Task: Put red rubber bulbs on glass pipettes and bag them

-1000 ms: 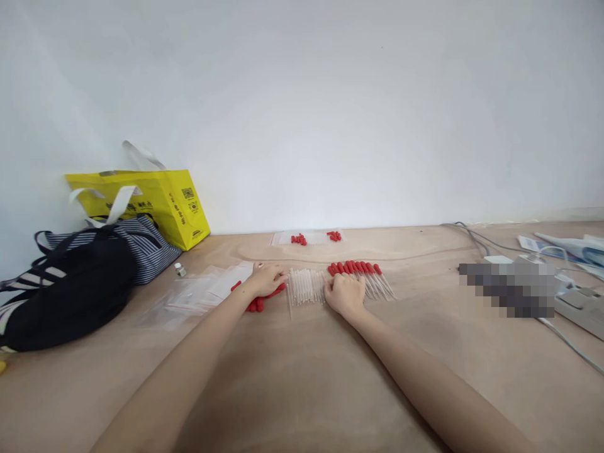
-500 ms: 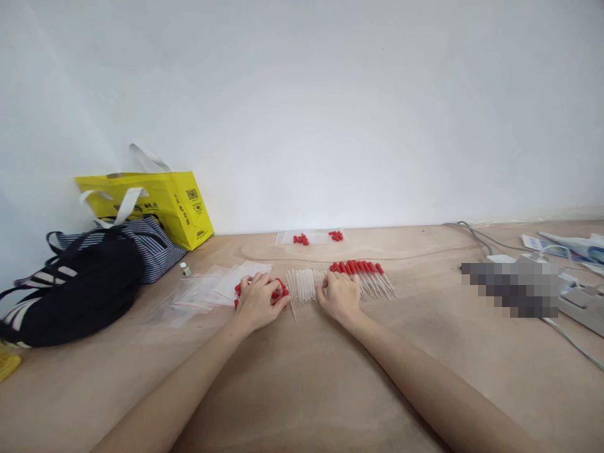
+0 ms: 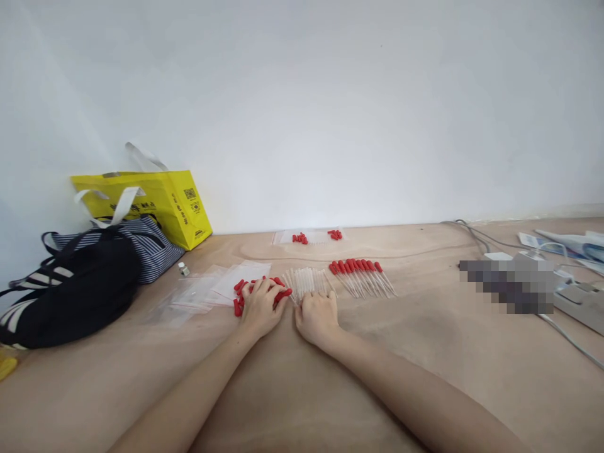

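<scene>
Left hand (image 3: 261, 307): my fingers bend over the pile of small red rubbery bulbs (image 3: 238, 308), one bulb at the thumb and index tips. Right hand (image 3: 318, 316): my fingers curl in at the near ends of the row of thin, whitish see-through tubes (image 3: 306, 280). Too small to tell if I'm gripping anything with either. Right of the tubes, slanted row of red-topped clear droppers (image 3: 362, 270); left of the pile, overlapping clear plastic bags (image 3: 201, 294). All on the light brown wooden table (image 3: 415, 327).
</scene>
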The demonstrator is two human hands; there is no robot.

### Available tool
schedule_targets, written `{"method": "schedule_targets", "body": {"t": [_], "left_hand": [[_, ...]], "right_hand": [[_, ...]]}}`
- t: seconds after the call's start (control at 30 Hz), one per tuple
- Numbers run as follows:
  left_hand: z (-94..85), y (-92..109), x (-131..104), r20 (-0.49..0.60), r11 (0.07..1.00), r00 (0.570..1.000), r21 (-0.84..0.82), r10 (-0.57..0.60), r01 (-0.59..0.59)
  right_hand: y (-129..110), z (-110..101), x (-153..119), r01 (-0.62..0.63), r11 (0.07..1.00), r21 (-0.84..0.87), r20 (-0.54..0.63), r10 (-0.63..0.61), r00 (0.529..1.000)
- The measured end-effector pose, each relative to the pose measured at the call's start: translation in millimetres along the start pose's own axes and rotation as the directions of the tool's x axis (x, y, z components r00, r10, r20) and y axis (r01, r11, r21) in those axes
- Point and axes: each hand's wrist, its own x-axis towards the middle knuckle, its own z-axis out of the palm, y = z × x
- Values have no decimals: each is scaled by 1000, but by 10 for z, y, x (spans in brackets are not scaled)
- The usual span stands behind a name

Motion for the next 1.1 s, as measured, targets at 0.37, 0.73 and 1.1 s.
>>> {"method": "schedule_targets", "body": {"t": [0.37, 0.73, 1.1], "left_hand": [[-47, 60, -72, -76, 995, 997, -97, -1, -6], [-60, 72, -115, -91, 931, 996, -363, -1, -32], [-115, 264, -205, 125, 793, 972, -603, 199, -85]], "right_hand": [[330, -64, -165, 67, 997, 25, -69, -65, 995], [205, 7, -79, -51, 999, 5, -13, 51, 999], [1006, -115, -450, 97, 963, 252, -79, -80, 994]]}}
